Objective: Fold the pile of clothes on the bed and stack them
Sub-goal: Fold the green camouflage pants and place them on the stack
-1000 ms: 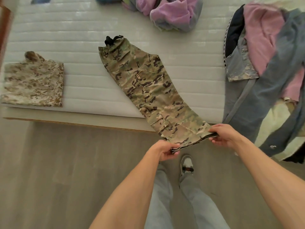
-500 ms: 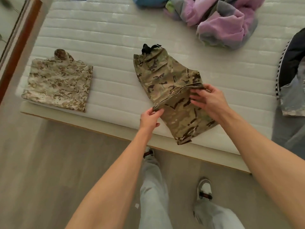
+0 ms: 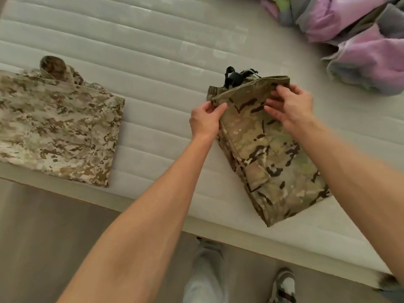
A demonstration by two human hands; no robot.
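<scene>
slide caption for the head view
Both hands, left and right, pinch camouflage trousers folded on the mattress.

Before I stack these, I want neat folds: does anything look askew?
Yes. The green-brown camouflage trousers lie diagonally across the white quilted mattress, their black strap poking out at the top, unlike the squarer tan camouflage garment.

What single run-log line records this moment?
step: folding green camouflage trousers | left hand: pinches hem | right hand: grips hem | done: tan camouflage garment
</scene>
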